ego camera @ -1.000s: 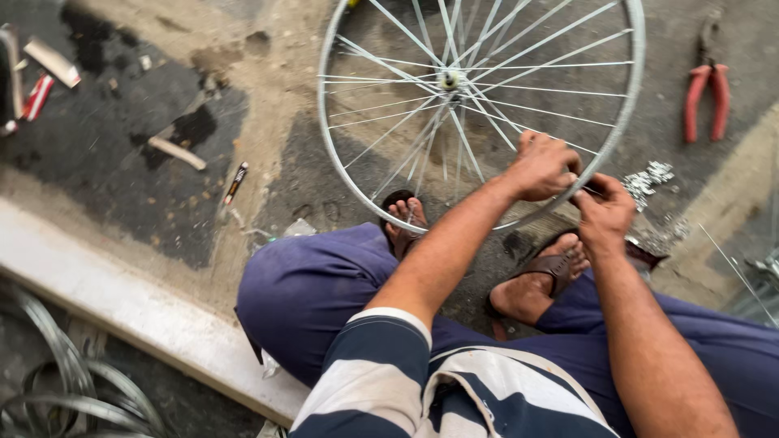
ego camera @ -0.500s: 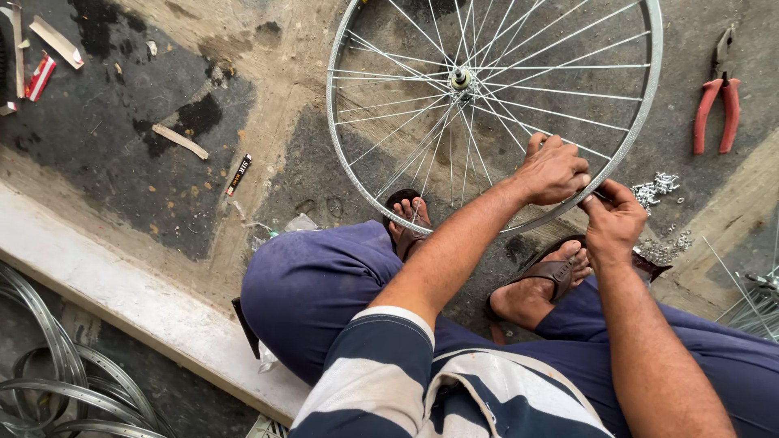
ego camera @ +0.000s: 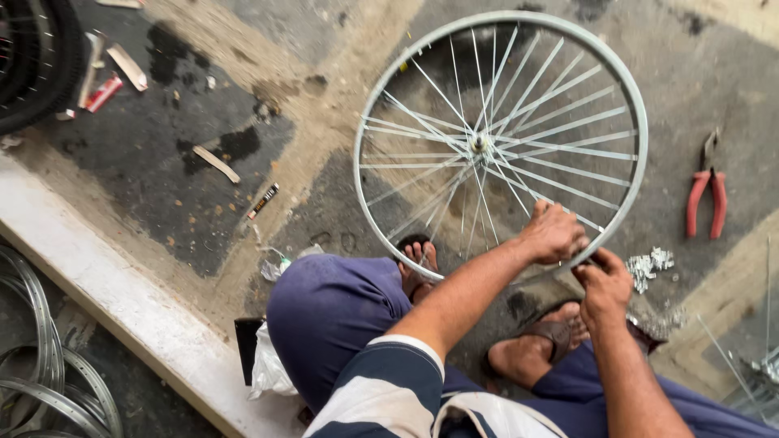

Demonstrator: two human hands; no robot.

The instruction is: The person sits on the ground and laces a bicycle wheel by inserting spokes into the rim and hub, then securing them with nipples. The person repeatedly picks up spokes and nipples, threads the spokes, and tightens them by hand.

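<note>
A silver spoked bicycle wheel (ego camera: 633, 105) lies flat on the concrete floor in front of me, its hub (ego camera: 479, 144) in the middle. My left hand (ego camera: 553, 234) is closed over the near rim and the spokes there. My right hand (ego camera: 604, 280) is right beside it, fingers pinched on a small part at the rim; what it pinches is too small to tell. My feet in sandals (ego camera: 552, 341) rest under the wheel's near edge.
Red-handled pliers (ego camera: 704, 199) lie to the right of the wheel. A pile of small silver nipples (ego camera: 649, 264) sits by my right hand. Bare rims (ego camera: 49, 373) lie lower left beyond a concrete curb (ego camera: 122, 308). A tyre (ego camera: 36, 65) is upper left.
The view has shifted, so the wheel sits lower and more to the right in the picture. Both hands stay at the same spot on the near rim.
</note>
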